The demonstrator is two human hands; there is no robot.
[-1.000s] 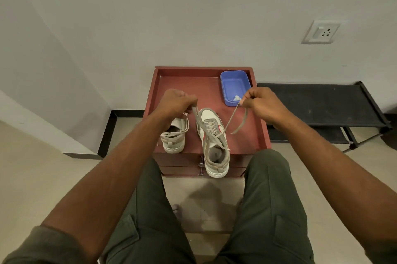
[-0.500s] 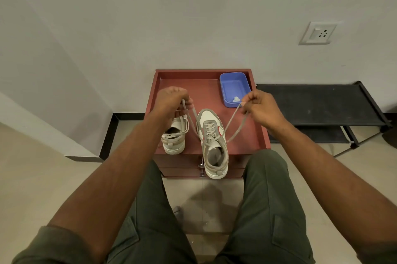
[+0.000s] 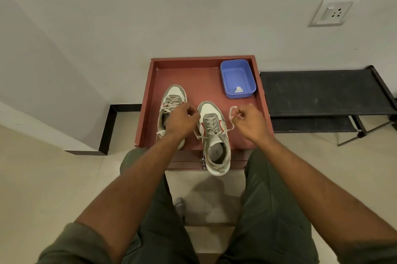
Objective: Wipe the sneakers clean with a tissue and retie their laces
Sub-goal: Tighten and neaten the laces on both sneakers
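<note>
2 hands (image 3: pixel 182 118) (image 3: pixel 250 119), fingers curled, pinch lace ends (image 3: pixel 231 113) of the right sneaker (image 3: pixel 213 137).

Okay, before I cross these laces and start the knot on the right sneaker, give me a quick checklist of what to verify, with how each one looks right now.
1. Right hand holds its lace end: ok, a loop shows at the fingers.
2. Left hand holds the other end: cannot tell, the fingers are curled but hide the lace.
3. Right sneaker seated on the red cabinet top: not ok, its heel overhangs the front edge.
4. Left sneaker out of the way: ok, it stands beside, partly under the left hand.
5. Blue tray clear of the laces: ok, it sits behind, apart.
</note>
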